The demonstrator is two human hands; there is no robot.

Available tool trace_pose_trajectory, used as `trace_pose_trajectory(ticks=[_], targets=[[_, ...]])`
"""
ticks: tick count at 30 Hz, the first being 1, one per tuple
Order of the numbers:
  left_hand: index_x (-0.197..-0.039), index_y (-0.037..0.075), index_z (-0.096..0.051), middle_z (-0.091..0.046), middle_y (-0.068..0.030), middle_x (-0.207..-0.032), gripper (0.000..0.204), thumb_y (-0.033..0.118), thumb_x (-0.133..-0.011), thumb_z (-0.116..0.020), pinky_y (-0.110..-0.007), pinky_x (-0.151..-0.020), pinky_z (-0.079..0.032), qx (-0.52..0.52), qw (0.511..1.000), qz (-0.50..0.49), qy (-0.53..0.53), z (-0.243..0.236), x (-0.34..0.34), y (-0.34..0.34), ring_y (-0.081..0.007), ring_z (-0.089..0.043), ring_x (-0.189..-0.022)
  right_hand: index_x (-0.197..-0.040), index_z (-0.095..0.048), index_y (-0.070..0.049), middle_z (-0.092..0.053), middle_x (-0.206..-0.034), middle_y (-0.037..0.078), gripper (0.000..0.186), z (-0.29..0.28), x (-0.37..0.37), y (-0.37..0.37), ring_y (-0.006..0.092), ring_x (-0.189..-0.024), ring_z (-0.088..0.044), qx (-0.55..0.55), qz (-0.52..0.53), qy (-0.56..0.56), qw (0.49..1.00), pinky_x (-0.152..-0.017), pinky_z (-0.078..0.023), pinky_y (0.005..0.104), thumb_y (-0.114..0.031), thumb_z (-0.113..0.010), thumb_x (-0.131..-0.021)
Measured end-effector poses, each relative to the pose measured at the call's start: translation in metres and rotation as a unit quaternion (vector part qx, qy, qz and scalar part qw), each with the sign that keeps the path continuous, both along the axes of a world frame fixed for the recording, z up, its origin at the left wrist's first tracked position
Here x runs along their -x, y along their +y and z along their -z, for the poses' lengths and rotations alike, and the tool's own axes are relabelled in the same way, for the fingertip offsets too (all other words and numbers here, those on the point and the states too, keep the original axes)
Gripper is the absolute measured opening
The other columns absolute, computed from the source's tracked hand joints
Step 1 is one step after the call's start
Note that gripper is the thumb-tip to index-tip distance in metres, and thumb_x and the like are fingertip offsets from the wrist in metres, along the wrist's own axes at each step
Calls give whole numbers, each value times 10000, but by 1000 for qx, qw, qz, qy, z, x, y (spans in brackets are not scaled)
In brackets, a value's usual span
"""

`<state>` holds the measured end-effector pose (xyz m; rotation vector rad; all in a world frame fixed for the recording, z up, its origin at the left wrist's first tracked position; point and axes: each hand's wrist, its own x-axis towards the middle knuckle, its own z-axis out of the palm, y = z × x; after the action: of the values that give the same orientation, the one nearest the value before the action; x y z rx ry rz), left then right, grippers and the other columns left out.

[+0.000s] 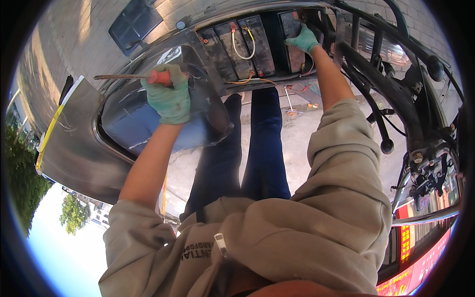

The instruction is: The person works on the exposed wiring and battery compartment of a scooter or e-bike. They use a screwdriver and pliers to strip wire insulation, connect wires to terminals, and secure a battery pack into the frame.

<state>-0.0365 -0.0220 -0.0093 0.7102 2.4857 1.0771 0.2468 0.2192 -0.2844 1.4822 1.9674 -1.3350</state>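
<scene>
My left hand (pixel 169 96), in a green work glove, is closed round the red handle of a screwdriver (pixel 118 76). Its long shaft points left above the dark, scuffed seat (pixel 116 116) of a vehicle. My right hand (pixel 303 39), gloved the same way, grips the right side of a black battery (pixel 291 29) at the right end of an open compartment. The thumb lies across the battery; the other fingers are partly hidden. Left of a dark gap stand more black batteries (pixel 257 42). A white cable (pixel 235 49) and a yellow cable (pixel 252 34) run over them.
A black plastic cover (pixel 133 24) lies on the paving at the upper left. On the right rises the vehicle's black tube frame (pixel 381 74). Loose wires and a thin metal tool (pixel 288 99) lie on the ground below the compartment.
</scene>
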Motion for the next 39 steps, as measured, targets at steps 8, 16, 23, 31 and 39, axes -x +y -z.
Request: trace_pose_trajectory(ticks=[8,16,23,31,39], targets=[[-1011,47,-517,-668,-45,-724,259,224,-931,-689,-270,-637,-525,7,1000,2,-5,3,4,0,-138,-655,-650,-1447,-417,63,-641,-1306,257,1091,6,-5,2,368,-1227,-623,-14,-8,11,1000,-1057,-487,388,-382,-905,-580],[-1018,74,-525,-678,-38,-777,241,219,-926,-694,-290,-654,-536,-4,1000,-6,-24,9,4,-7,-139,-667,-660,-1440,-426,59,-649,-1286,237,1037,1,-5,1,352,-1203,-631,15,35,24,999,-1051,-480,385,-297,-927,-605],[-1017,93,-547,-646,-29,-744,242,216,-905,-722,-336,-640,-512,26,999,4,36,20,4,-14,-180,-619,-623,-1466,-409,31,-627,-1335,235,1058,-11,-3,-19,342,-1235,-618,-48,94,6,994,-1065,-479,374,-293,-911,-593],[-989,87,-571,-635,-36,-715,209,225,-910,-707,-350,-633,-511,27,999,-3,44,22,6,-15,-202,-617,-613,-1462,-436,19,-639,-1318,236,1017,0,-15,-21,334,-1203,-634,-43,137,54,988,-1050,-489,370,-258,-929,-616],[-1000,68,-555,-671,-39,-732,190,201,-940,-676,-317,-650,-531,-28,999,11,25,14,4,-7,-168,-653,-631,-1460,-454,12,-610,-1366,240,979,8,-28,-38,343,-1247,-610,-110,177,61,976,-1069,-470,379,-308,-919,-661]])
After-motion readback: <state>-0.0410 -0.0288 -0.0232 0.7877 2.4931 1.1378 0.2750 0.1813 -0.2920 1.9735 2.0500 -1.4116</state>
